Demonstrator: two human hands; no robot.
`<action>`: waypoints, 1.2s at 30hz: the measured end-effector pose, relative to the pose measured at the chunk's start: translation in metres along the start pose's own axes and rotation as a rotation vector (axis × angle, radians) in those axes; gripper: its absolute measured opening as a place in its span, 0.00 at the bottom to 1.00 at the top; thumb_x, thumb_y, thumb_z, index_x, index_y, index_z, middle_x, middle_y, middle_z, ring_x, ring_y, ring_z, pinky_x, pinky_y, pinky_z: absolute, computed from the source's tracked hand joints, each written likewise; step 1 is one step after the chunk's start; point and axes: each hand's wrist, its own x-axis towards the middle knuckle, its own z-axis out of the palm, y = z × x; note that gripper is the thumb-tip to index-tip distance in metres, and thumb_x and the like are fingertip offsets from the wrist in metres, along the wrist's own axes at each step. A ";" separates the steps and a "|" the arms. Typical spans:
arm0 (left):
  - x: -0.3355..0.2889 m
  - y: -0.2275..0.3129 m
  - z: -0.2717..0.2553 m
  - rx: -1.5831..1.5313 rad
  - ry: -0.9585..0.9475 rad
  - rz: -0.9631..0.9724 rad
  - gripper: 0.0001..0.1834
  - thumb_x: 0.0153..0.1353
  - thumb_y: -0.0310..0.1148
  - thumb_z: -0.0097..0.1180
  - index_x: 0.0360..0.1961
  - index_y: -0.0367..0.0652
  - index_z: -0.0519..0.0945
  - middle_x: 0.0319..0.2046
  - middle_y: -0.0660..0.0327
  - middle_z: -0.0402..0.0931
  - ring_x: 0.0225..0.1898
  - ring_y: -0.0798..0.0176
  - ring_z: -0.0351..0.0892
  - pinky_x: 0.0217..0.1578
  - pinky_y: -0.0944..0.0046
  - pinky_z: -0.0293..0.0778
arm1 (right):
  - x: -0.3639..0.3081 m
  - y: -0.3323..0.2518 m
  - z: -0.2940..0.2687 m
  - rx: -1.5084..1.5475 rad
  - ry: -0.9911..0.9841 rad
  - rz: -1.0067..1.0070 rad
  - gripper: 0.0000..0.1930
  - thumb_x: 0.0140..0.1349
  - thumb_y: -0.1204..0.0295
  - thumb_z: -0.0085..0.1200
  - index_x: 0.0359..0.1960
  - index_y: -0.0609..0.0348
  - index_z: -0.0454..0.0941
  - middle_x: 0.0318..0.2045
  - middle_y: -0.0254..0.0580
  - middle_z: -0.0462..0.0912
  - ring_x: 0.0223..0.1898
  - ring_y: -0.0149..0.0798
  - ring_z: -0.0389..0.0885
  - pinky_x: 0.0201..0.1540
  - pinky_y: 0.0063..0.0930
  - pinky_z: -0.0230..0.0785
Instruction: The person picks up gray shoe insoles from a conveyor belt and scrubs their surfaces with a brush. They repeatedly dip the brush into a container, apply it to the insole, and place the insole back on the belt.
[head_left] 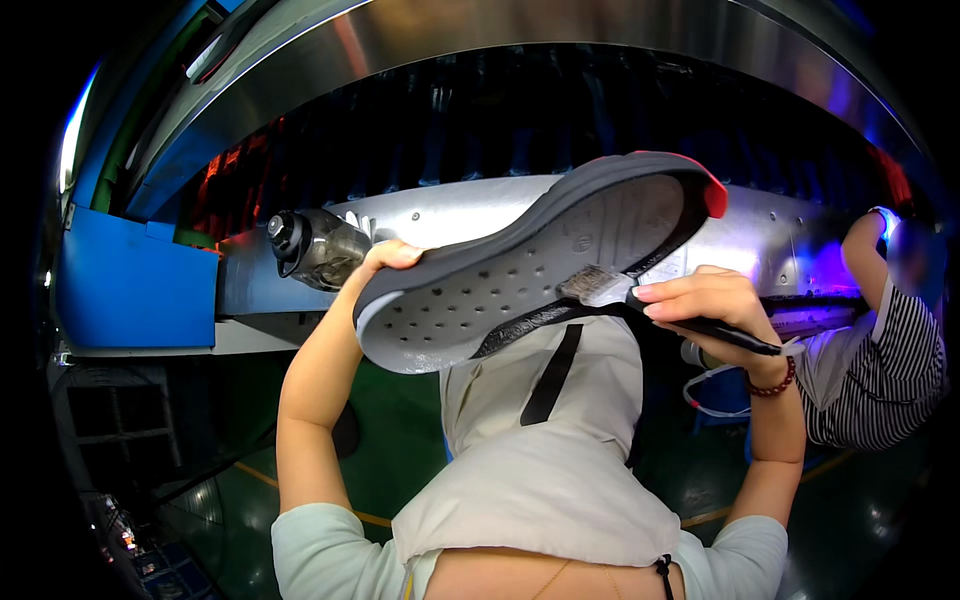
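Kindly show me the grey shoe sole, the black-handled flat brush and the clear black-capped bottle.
Grey shoe sole (535,268), head view: inner face.
Black-handled flat brush (607,289), head view: pale flat end.
Clear black-capped bottle (336,252), head view: transparent body.

Central span: shoe sole, gripped at its left end by the left hand, blocks direct reach to the metal ledge.
Sole's near edge: brush in the right hand obstructs.
Ledge, left: clear bottle stands in the way; short passage between it and the blue panel.
Left forearm to apron: gap open.
Right flank: white tube and co-worker restrict room.
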 end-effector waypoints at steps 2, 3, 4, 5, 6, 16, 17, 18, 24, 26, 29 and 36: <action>-0.001 0.000 -0.005 0.006 0.006 -0.001 0.24 0.52 0.40 0.48 0.46 0.34 0.71 0.41 0.51 0.74 0.40 0.60 0.75 0.43 0.63 0.69 | -0.008 0.002 -0.003 -0.055 -0.152 0.078 0.09 0.44 0.79 0.57 0.30 0.55 0.79 0.36 0.37 0.81 0.31 0.31 0.79 0.25 0.20 0.60; -0.003 -0.001 -0.009 0.004 0.011 -0.003 0.24 0.52 0.40 0.48 0.46 0.34 0.71 0.41 0.51 0.74 0.40 0.60 0.75 0.43 0.63 0.69 | -0.008 -0.002 -0.006 -0.092 -0.212 0.082 0.10 0.44 0.79 0.57 0.30 0.55 0.79 0.37 0.36 0.80 0.31 0.31 0.79 0.25 0.19 0.59; -0.003 0.000 -0.012 0.001 0.013 -0.002 0.24 0.52 0.40 0.48 0.46 0.34 0.71 0.41 0.51 0.74 0.40 0.60 0.75 0.43 0.63 0.69 | -0.006 -0.006 -0.010 -0.130 -0.272 0.086 0.10 0.43 0.79 0.57 0.31 0.55 0.79 0.37 0.35 0.80 0.31 0.31 0.79 0.25 0.19 0.59; -0.004 -0.001 -0.014 0.000 0.016 -0.004 0.24 0.52 0.40 0.48 0.46 0.34 0.71 0.41 0.51 0.74 0.40 0.59 0.75 0.43 0.63 0.69 | -0.008 -0.006 -0.014 -0.114 -0.342 0.080 0.11 0.43 0.80 0.57 0.31 0.54 0.79 0.38 0.36 0.80 0.30 0.32 0.79 0.25 0.19 0.59; -0.004 -0.002 -0.017 -0.001 0.022 -0.007 0.24 0.52 0.40 0.48 0.46 0.34 0.71 0.41 0.51 0.74 0.40 0.59 0.75 0.43 0.63 0.69 | -0.008 -0.006 -0.015 -0.050 -0.276 0.063 0.12 0.42 0.80 0.57 0.32 0.54 0.79 0.38 0.37 0.80 0.30 0.32 0.79 0.25 0.19 0.59; -0.007 -0.002 -0.028 0.008 0.027 -0.012 0.24 0.52 0.40 0.47 0.47 0.34 0.70 0.41 0.51 0.74 0.41 0.59 0.75 0.44 0.63 0.69 | 0.001 -0.005 -0.025 -0.069 -0.308 0.083 0.09 0.45 0.78 0.55 0.31 0.55 0.79 0.35 0.36 0.81 0.31 0.32 0.79 0.27 0.21 0.60; -0.006 -0.002 -0.028 0.006 0.026 -0.011 0.24 0.52 0.40 0.47 0.47 0.34 0.70 0.41 0.51 0.74 0.41 0.59 0.75 0.44 0.63 0.69 | 0.001 0.002 -0.022 -0.068 -0.226 0.060 0.09 0.45 0.78 0.56 0.31 0.55 0.79 0.35 0.36 0.81 0.31 0.32 0.79 0.27 0.21 0.60; -0.005 -0.001 -0.029 0.009 0.020 -0.011 0.24 0.52 0.40 0.47 0.47 0.34 0.70 0.41 0.51 0.74 0.41 0.59 0.75 0.44 0.63 0.69 | 0.002 0.009 -0.021 -0.076 -0.144 0.036 0.09 0.45 0.78 0.56 0.31 0.55 0.79 0.35 0.36 0.81 0.32 0.32 0.80 0.27 0.20 0.59; 0.003 -0.003 -0.032 -0.003 -0.014 0.031 0.24 0.52 0.40 0.47 0.47 0.34 0.70 0.41 0.51 0.74 0.41 0.59 0.75 0.44 0.63 0.69 | -0.007 0.022 -0.020 0.201 -0.195 0.232 0.12 0.47 0.80 0.56 0.36 0.64 0.77 0.34 0.45 0.80 0.35 0.38 0.80 0.39 0.24 0.71; 0.020 -0.015 -0.027 -0.055 -0.066 0.073 0.24 0.53 0.40 0.47 0.47 0.34 0.70 0.41 0.51 0.74 0.41 0.59 0.75 0.44 0.62 0.69 | -0.005 0.013 -0.009 0.434 -0.084 0.415 0.13 0.48 0.80 0.56 0.39 0.65 0.76 0.34 0.46 0.80 0.35 0.35 0.80 0.39 0.23 0.71; 0.055 -0.029 -0.002 -0.159 -0.170 0.141 0.24 0.53 0.40 0.47 0.47 0.34 0.70 0.41 0.50 0.74 0.41 0.59 0.75 0.44 0.62 0.69 | 0.019 0.002 0.029 0.637 -0.041 0.431 0.12 0.50 0.78 0.56 0.38 0.64 0.77 0.29 0.42 0.80 0.28 0.28 0.78 0.30 0.18 0.71; 0.074 -0.038 0.016 -0.204 -0.196 0.181 0.25 0.53 0.41 0.45 0.47 0.34 0.70 0.42 0.50 0.73 0.40 0.57 0.75 0.44 0.61 0.69 | 0.014 0.022 0.057 0.680 0.165 0.663 0.08 0.50 0.75 0.57 0.33 0.63 0.79 0.21 0.35 0.78 0.17 0.20 0.71 0.19 0.12 0.64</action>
